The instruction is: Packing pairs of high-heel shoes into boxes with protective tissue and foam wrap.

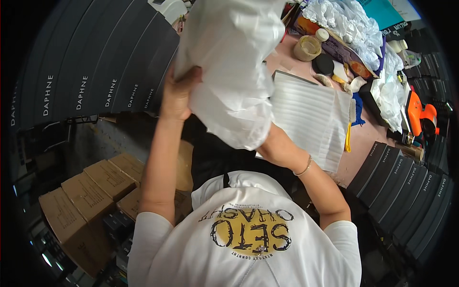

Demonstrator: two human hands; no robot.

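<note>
A large white translucent plastic bag (232,62) is held up in front of me and fills the upper middle of the head view. My left hand (179,91) grips its left side, thumb on the near face and the other fingers hidden behind it. At the bag's lower right, my right hand (275,146) goes behind or into the plastic, so its fingers cannot be seen. What the bag contains, if anything, does not show. Just right of it, ribbed white foam sheets (308,105) lie on the pink table (366,136).
Tall rows of dark boxes (103,57) stand on the left, and more dark boxes (401,179) at the right. Brown cartons (88,191) sit low on the left. Beyond the foam are a jar (307,49), crumpled white plastic (342,19) and an orange tape dispenser (415,114).
</note>
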